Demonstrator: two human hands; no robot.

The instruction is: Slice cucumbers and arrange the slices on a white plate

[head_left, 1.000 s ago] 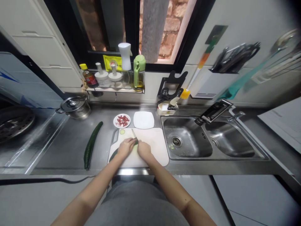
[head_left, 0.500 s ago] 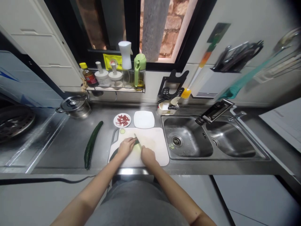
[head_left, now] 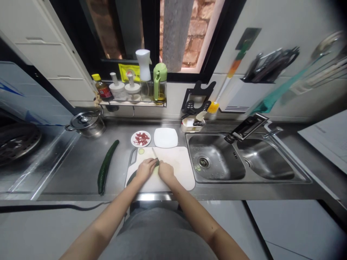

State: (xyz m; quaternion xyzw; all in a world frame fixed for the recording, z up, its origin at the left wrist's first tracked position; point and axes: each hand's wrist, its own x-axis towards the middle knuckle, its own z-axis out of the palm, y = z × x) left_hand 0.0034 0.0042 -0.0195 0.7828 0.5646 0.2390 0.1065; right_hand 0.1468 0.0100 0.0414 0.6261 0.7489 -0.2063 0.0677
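On the white cutting board (head_left: 179, 169), my left hand (head_left: 145, 169) is closed over a dark green cucumber (head_left: 132, 177), which shows at both sides of the hand. My right hand (head_left: 166, 171) grips a knife (head_left: 155, 153), its blade pointing away from me and lying against the cucumber's cut end. The handle is hidden in my fist. One round cucumber slice (head_left: 141, 151) rests at the board's upper left corner. A second, whole cucumber (head_left: 107, 168) lies on the steel counter left of the board.
Behind the board stand a plate of chopped red pieces (head_left: 141, 145) and a white square plate (head_left: 166, 138). To the right is a double sink (head_left: 217, 177) with a black faucet (head_left: 245, 128). A lidded pot (head_left: 92, 126) is at back left, below a condiment shelf (head_left: 132, 103).
My right hand has moved a little left and away from me with the knife, closer to my left hand. My left hand stays in place on the cucumber.
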